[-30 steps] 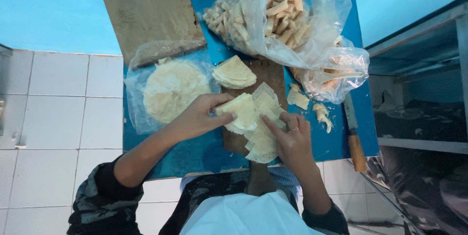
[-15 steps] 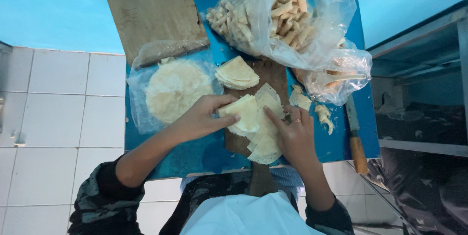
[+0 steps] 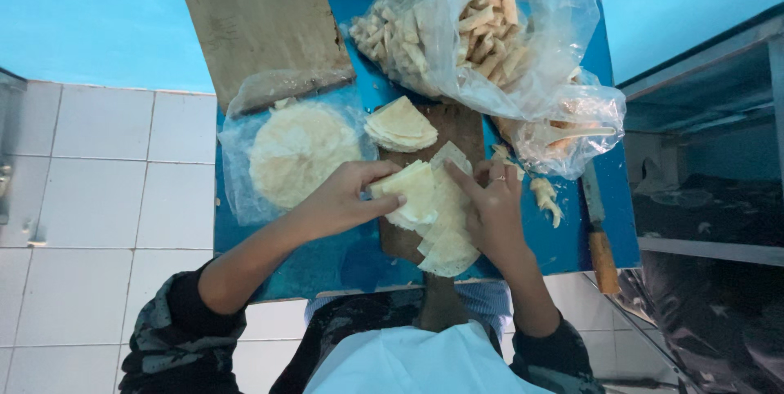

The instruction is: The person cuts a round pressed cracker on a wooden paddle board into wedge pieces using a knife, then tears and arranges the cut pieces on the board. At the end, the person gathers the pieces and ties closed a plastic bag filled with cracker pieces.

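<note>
While a wrapper [image 3: 412,190] is pinched by the left hand [image 3: 343,198], the stack [image 3: 445,235] should be pressed flat by the open right hand [image 3: 494,214], so only one sheet is peeled.

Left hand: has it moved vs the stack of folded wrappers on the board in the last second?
Barely. The left hand keeps its grip on a pale thin dough wrapper, in the same place just below-left of the stack of folded wrappers.

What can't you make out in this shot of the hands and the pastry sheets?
Head view:
- Knife: blade tip tucked under the small plastic bag.
- Paddle board: mostly covered by pastry sheets and both hands.
- Left hand: fingertips hidden behind the sheet it pinches.
- Right hand: palm unseen.
</note>
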